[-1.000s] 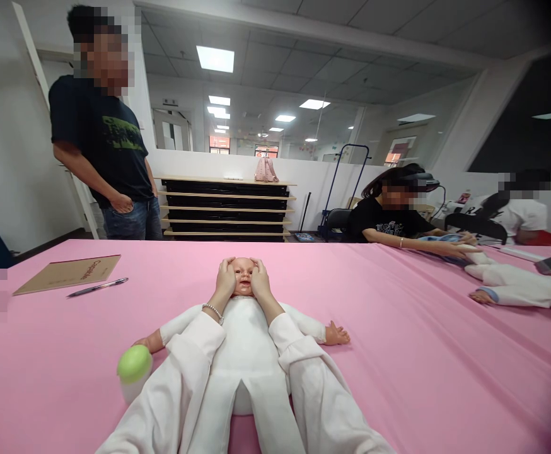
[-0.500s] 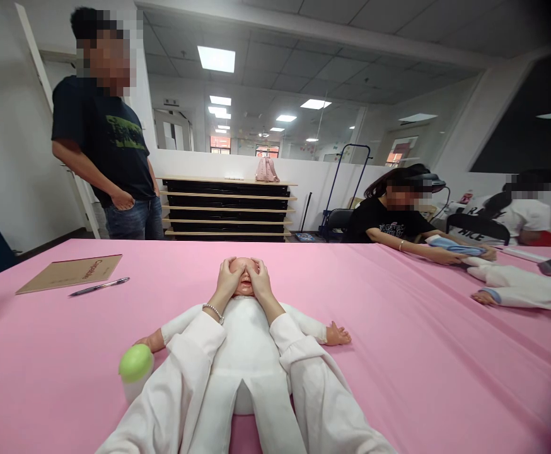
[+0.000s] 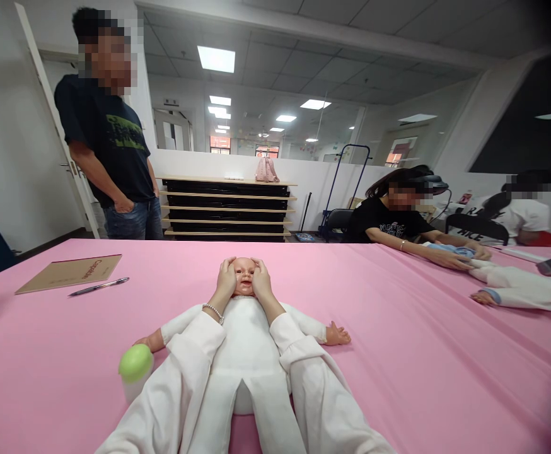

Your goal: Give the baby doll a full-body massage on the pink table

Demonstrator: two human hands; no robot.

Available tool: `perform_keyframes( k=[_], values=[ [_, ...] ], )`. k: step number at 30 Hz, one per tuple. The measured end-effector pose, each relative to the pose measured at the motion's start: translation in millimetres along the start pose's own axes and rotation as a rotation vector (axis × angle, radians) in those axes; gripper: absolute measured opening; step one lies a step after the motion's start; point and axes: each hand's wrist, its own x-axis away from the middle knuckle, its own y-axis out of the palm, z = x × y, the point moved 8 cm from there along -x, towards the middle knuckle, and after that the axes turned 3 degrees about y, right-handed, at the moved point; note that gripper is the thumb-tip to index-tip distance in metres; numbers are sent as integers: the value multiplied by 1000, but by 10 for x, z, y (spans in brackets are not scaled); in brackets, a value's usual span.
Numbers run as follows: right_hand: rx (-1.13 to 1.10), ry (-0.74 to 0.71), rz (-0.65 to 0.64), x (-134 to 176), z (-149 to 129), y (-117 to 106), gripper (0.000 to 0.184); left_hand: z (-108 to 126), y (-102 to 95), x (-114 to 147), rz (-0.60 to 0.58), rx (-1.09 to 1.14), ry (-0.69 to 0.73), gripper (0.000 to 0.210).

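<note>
A baby doll in a white suit lies face up on the pink-covered table, its arms spread out to both sides. My left hand, with a beaded bracelet at the wrist, cups one side of the doll's head. On the other side, my right hand is curved round the head in the same way. Between my hands the doll's eyes, nose and mouth show. Next to the doll's hand on the left stands a white bottle with a green cap, partly covered by my sleeve.
A brown notebook and a pen lie at the far left of the table. One person stands behind it. At the right, a co-worker in a headset handles blue cloth by another doll.
My thumbs have moved outward from over the doll's eyes to the sides of its face, uncovering the eyes. At the right, the co-worker's hands and blue cloth have shifted slightly.
</note>
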Motion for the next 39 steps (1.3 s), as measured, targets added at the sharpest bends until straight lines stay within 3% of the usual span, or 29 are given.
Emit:
perform_keyframes(
  k=[12,21,29,39],
  values=[
    [27,-66,-20,26,-43,7,41,179,-20,103,-27,-93,87,42],
    [47,-60,-22,12,-45,18,40,90,-5,43,-28,-68,65,46],
    [-4,8,12,-10,17,-13,40,-13,4,-5,-2,-15,8,32],
    [-6,-58,-35,15,-24,17,39,110,-22,65,-18,-52,81,39]
  ],
)
